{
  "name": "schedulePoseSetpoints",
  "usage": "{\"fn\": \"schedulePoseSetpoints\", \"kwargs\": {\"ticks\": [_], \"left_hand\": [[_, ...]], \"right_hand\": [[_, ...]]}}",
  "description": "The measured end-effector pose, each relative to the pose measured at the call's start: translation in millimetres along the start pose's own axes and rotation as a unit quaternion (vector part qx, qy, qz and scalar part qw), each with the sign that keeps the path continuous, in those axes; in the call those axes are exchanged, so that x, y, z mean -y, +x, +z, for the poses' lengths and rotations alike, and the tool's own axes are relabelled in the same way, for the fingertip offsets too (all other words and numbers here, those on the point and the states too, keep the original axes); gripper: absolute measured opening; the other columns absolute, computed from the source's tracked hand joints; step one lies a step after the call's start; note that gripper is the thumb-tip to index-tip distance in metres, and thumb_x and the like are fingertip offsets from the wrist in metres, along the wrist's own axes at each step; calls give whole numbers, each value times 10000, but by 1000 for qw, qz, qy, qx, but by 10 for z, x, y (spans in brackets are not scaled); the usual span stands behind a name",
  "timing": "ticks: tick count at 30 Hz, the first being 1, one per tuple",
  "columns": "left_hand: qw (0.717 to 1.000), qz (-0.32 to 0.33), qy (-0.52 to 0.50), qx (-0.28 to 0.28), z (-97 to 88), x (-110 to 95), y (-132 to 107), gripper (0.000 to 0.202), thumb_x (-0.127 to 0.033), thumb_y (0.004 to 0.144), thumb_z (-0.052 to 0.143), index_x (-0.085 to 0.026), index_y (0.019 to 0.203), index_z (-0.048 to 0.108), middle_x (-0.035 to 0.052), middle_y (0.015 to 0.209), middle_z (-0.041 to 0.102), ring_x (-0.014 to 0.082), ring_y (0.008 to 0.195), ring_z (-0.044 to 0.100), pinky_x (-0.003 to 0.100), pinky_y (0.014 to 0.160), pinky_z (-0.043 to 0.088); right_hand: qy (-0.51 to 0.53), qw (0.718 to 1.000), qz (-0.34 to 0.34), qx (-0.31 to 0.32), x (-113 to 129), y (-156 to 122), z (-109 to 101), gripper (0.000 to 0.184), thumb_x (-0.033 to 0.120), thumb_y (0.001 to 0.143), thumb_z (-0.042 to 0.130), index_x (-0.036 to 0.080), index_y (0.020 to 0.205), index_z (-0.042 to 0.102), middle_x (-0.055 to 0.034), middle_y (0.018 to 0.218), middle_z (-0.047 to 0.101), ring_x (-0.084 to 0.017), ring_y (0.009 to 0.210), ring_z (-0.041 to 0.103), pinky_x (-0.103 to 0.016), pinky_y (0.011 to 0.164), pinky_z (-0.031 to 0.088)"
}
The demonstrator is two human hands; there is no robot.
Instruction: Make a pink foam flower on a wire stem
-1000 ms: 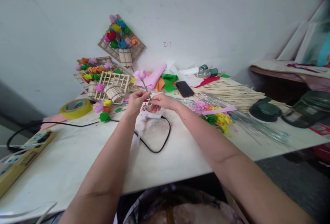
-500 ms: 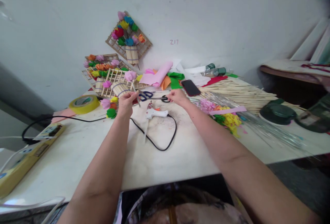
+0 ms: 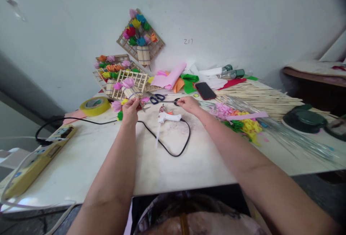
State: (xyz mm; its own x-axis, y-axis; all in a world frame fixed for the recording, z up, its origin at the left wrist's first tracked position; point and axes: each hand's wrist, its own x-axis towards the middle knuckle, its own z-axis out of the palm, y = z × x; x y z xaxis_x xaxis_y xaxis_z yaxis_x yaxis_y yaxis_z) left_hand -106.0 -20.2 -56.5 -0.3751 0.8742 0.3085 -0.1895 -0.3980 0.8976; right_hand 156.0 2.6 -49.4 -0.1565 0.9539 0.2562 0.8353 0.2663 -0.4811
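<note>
My left hand (image 3: 130, 109) is closed in a pinch around the thin stem of a pink paper flower (image 3: 128, 83), whose bloom stands above the fingers. Behind the bloom is a small bundle of bamboo sticks (image 3: 133, 92) on a lattice frame. My right hand (image 3: 188, 104) has its fingers closed on the black handle of a pair of scissors (image 3: 177, 101); the blades point left, low over the table. Between the hands rests a second pair of scissors (image 3: 157, 98) with dark blue handles. Nearer to me lies a white glue gun (image 3: 169, 117) with a glue stick sticking out.
Flower-decked lattice frames (image 3: 141, 42) lean against the wall. Yellow tape (image 3: 95, 106) and a power strip (image 3: 40, 159) are at left. A phone (image 3: 205, 91), bamboo sticks (image 3: 259, 98), paper scraps (image 3: 247, 126) and clear rods (image 3: 294, 139) are at right. The glue gun's cord (image 3: 186, 145) loops in front.
The view has shifted slightly, moving the scene rightward. My left hand has moved left relative to the table with the pink flower. My right hand stays at the black scissor handle.
</note>
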Motion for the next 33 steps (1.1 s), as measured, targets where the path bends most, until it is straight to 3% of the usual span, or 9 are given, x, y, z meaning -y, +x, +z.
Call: {"fn": "schedulePoseSetpoints", "kwargs": {"ticks": [10, 21, 26, 33], "left_hand": [[995, -11, 94, 41, 90, 35, -116, 386, -462, 537, 768, -135, 693, 637, 14, 580, 633, 104, 500, 567, 218, 486, 452], [998, 3, 55, -32, 4, 12, -86, 367, -422, 488, 786, -145, 642, 602, -14, 552, 613, 86, 477, 544, 210, 476, 447], [997, -9, 74, 3, 59, 84, -88, 374, -427, 488, 797, -144, 643, 609, -4, 545, 619, 102, 480, 555, 225, 485, 452], [989, -23, 133, 65, 111, 137, -93, 343, -447, 531, 774, -141, 562, 621, 28, 489, 607, 66, 381, 446, 203, 398, 330]], "right_hand": [[-8, 1000, -29, -1, 43, 6, 62, 242, 336, 794, 557, 253, 927, 742, -9, 946, 726, -188, 855, 634, -257, 665, 413], [-9, 1000, -16, -11, 74, -16, 52, 243, 338, 807, 546, 255, 924, 741, -8, 986, 721, -196, 880, 632, -275, 708, 433], [-1, 1000, -18, -6, 72, -13, 70, 240, 315, 805, 552, 246, 939, 739, -12, 981, 723, -187, 881, 636, -268, 720, 441], [-8, 1000, 1, -2, 59, -5, 70, 245, 318, 809, 544, 246, 942, 737, -15, 979, 724, -189, 874, 639, -269, 716, 440]]}}
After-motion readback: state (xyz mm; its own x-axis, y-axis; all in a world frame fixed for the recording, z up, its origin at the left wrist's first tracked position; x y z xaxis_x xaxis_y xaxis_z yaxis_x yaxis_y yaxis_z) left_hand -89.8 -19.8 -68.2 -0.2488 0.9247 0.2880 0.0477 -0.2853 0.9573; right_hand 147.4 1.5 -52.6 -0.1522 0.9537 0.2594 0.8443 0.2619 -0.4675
